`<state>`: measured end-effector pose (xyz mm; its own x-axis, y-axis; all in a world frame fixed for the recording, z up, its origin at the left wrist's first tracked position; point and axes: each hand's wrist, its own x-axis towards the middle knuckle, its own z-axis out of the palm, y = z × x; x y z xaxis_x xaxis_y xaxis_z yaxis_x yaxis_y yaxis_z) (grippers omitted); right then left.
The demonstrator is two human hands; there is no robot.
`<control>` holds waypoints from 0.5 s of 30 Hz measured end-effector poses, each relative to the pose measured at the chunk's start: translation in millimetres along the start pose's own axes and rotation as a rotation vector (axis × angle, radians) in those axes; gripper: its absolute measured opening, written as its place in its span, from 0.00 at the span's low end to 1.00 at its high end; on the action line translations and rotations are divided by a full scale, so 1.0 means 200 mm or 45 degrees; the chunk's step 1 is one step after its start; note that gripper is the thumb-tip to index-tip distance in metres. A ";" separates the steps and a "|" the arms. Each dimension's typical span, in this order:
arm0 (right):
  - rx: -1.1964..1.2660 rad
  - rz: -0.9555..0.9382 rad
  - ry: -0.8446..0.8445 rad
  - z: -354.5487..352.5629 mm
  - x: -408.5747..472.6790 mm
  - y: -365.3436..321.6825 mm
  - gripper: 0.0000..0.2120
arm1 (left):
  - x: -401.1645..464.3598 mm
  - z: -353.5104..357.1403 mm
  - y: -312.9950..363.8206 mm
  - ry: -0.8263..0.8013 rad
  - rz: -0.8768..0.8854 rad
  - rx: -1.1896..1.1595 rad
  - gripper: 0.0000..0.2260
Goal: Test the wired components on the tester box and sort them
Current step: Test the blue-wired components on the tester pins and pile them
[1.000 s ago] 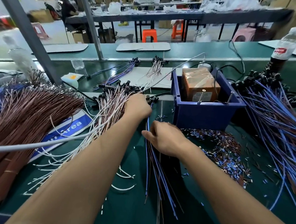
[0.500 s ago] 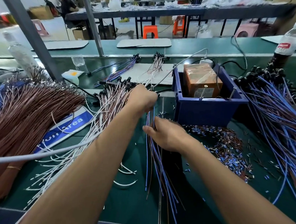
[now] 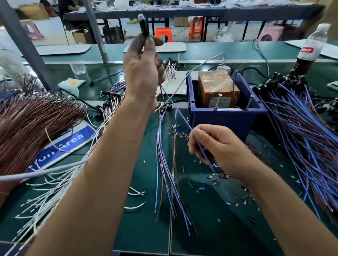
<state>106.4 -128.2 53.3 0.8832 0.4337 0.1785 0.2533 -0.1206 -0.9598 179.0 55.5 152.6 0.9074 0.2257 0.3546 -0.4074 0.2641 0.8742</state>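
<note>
The left hand (image 3: 142, 71) has risen from the pile, pinching a black part (image 3: 143, 27) high above the desk (image 3: 139, 234); the right hand (image 3: 216, 148) pinches its blue wire (image 3: 181, 117) near the blue box (image 3: 225, 116). Light, limp, probably slippery — best held at both ends.

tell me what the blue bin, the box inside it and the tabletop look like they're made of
Blue bin: likely moulded plastic, going by its matte, even colour and thick rolled rim. Box inside it: brown, probably cardboard, under glossy clear tape or film that catches the light. Tabletop: dark green mat, dull finish, with a seam between sheets; rubber or vinyl, cannot tell which.
</note>
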 end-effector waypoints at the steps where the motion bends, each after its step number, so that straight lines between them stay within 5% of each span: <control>1: 0.094 0.003 -0.005 -0.02 -0.03 -0.01 0.15 | -0.02 0.03 0.01 -0.017 0.032 -0.011 0.11; 6: 0.034 0.016 0.129 -0.08 -0.07 -0.01 0.13 | -0.11 0.18 -0.02 -0.074 0.003 -0.291 0.09; 11: 0.174 0.023 -0.158 -0.07 -0.10 -0.02 0.12 | -0.09 0.27 -0.06 0.101 -0.063 -0.440 0.12; 15: 0.320 0.027 -0.092 -0.15 -0.14 0.02 0.14 | -0.08 0.21 -0.08 0.137 0.001 -0.268 0.12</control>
<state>94.2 -168.6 52.0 0.8545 0.4970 0.1509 0.1214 0.0914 -0.9884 176.3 8.1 146.8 0.8955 0.3214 0.3078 -0.4306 0.4509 0.7819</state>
